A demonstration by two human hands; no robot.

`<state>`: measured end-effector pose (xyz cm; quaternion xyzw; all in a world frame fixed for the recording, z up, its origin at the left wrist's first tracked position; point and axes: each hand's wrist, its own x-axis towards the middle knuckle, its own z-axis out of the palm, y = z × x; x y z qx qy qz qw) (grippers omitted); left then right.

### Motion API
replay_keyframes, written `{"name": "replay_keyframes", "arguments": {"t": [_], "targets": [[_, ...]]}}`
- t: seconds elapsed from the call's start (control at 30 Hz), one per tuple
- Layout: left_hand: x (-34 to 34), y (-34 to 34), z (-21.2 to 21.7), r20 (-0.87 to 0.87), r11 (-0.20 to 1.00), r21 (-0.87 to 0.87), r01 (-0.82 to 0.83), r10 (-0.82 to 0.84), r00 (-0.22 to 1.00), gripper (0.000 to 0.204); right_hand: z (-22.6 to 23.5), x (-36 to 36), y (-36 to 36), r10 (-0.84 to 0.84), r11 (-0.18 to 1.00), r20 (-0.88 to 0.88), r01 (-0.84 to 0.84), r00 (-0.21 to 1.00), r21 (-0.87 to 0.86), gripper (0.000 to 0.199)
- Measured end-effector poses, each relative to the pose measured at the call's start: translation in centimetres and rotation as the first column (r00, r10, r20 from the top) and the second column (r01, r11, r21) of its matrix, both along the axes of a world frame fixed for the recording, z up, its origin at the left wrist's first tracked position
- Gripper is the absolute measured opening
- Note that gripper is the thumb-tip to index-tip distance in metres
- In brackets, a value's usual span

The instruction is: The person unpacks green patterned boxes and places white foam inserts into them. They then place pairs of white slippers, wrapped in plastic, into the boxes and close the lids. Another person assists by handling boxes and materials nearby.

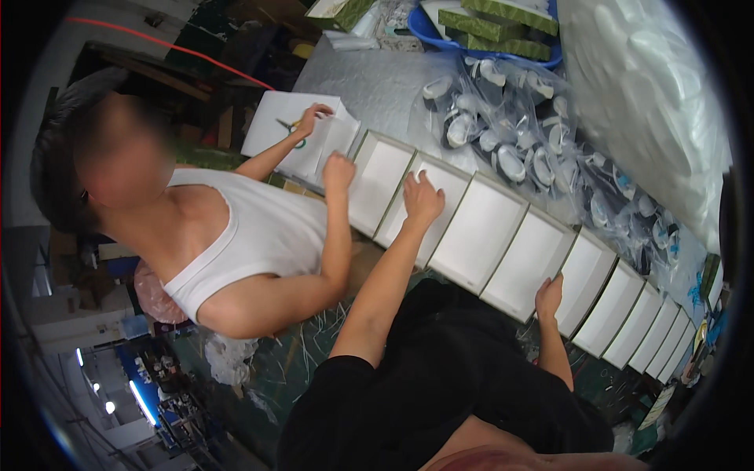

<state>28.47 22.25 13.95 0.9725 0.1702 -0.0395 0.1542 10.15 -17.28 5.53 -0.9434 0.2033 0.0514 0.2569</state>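
Observation:
A row of white-lined open boxes with green rims (481, 228) runs along the table's near side. My left hand (425, 198) reaches into the second box from the left, with its fingers spread and nothing seen in them. Farther right, my right hand (549, 298) is closed on the near end of a box wall (567, 255), where two boxes meet; part of its grip is hidden. A co-worker in a white tank top stands at my left. One of their hands (339, 170) is beside the first box, the other (313, 119) by yellow-handled scissors (295, 127).
A white carton (267, 125) stands at the row's left end. Behind the boxes lie plastic-wrapped white and dark items (510, 161). A blue basket (420, 27) holds green boxes (503, 39). Clear plastic wrap (644, 102) bulges at the far right. Scraps litter the floor (294, 369).

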Motion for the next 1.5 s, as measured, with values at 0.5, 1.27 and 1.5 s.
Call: {"name": "replay_keyframes", "arguments": {"t": [0.5, 1.27, 1.5], "targets": [[45.9, 24.6, 4.9, 0.649, 0.971, -0.188, 0.148, 0.01, 0.761, 0.033, 30.1, 37.4, 14.9, 0.295, 0.954, 0.31, -0.296, 0.904, -0.045, 0.039], [86.5, 41.4, 0.0, 0.187, 0.866, 0.339, 0.367, -0.444, 0.876, 0.043, 14.9, 91.6, 49.2, 0.32, 0.932, 0.464, -0.363, 0.826, 0.003, 0.046], [87.3, 36.7, 2.6, -0.106, 0.788, 0.476, 0.391, -0.39, 0.915, 0.031, 16.0, 92.8, 45.3, 0.562, 0.623, 0.083, -0.487, 0.823, 0.612, 0.033]]}}
